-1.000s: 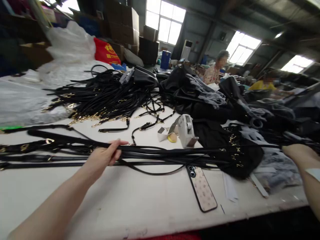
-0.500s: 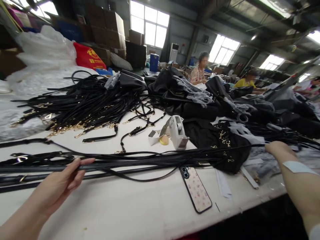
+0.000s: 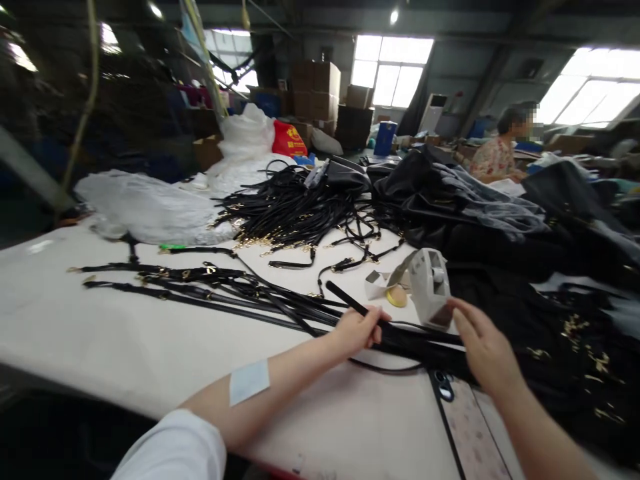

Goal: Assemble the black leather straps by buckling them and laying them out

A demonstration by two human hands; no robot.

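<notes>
My left hand (image 3: 359,329) is closed round a black strap (image 3: 345,293), whose flat end sticks up past the fingers. Beneath it, a bundle of long black straps (image 3: 235,293) with gold buckles and clasps stretches across the table. My right hand (image 3: 487,343) has its fingers stretched out, with the tips at the front edge of a white tape dispenser (image 3: 429,283); whether they touch it I cannot tell. Under that hand the bundle's right part is partly hidden. A phone in a pale patterned case (image 3: 473,427) lies below the right hand.
Behind stands a pile of black straps with gold clasps (image 3: 285,207). Black bags (image 3: 425,180) are heaped at the back right, near dark cloth with gold fittings (image 3: 575,340). A roll of tape (image 3: 397,296) lies beside the dispenser. A co-worker (image 3: 500,150) is further back.
The view has swung left. My left hand has moved right along the straps and now grips a strap end. My right hand has come in from the far right to the tape dispenser.
</notes>
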